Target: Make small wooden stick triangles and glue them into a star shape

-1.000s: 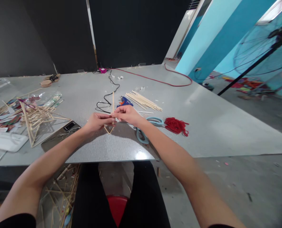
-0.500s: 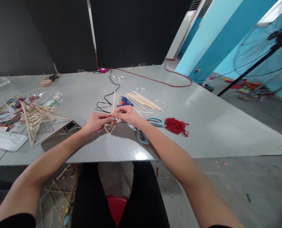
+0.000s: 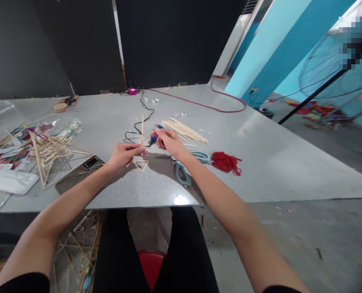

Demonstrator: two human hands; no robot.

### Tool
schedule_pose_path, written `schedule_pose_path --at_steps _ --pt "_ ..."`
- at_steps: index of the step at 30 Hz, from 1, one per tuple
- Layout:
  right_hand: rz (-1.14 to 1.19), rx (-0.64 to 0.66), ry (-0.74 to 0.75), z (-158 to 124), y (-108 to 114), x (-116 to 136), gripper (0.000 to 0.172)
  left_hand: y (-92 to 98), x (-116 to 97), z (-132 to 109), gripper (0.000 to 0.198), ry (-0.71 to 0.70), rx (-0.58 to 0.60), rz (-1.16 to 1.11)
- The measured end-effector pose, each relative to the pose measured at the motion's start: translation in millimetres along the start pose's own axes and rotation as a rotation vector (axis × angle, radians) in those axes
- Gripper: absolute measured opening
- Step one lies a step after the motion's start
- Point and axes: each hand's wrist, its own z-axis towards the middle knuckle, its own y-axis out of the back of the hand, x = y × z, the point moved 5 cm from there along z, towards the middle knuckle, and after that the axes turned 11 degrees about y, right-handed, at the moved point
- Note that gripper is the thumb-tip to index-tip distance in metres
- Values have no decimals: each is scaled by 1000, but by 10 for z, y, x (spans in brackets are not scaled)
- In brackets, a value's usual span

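My left hand (image 3: 126, 154) pinches a thin wooden stick (image 3: 142, 129), held nearly upright above the table. Below the fingertips, a small triangle of wooden sticks (image 3: 141, 166) lies flat on the tabletop. My right hand (image 3: 169, 142) is closed around a blue glue gun (image 3: 153, 139), and the fingers cover most of its body. A bundle of loose wooden sticks (image 3: 185, 130) rests just beyond the right hand. Scissors with light blue handles (image 3: 183, 174) lie under the right forearm, beside a heap of red yarn (image 3: 226, 162).
On the left are a wooden stick frame (image 3: 51, 150), a plastic packet (image 3: 14, 181) and a dark board (image 3: 73, 175) carrying a small black device (image 3: 91, 162). A black cord (image 3: 144, 106) and a red cable (image 3: 196, 103) run across the grey table (image 3: 275, 162).
My right hand has left the stick, moved slightly right and closed on the glue gun. The left hand keeps the stick, now more upright, and the triangle shows fully.
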Motion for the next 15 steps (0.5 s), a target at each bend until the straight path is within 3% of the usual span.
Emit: schedule_pose_path --at_steps 3,5,8,10,12,15 --pt "-306 49 24 -11 189 72 45 63 3 48 36 -28 -45 18" --pt "-558 197 -18 -81 400 130 41 84 15 76 37 -23 -54 18" --pt "-958 449 -15 -267 775 253 58 86 29 96 37 -19 -43 8" --pt "-1079 615 -74 -428 953 294 66 83 30 93 37 -27 -40 3" --pt "-1134 733 -96 -572 1014 336 61 85 25 83 37 -33 -45 2" --pt "-1237 771 -99 -696 958 392 54 89 15 72 37 -33 -49 2"
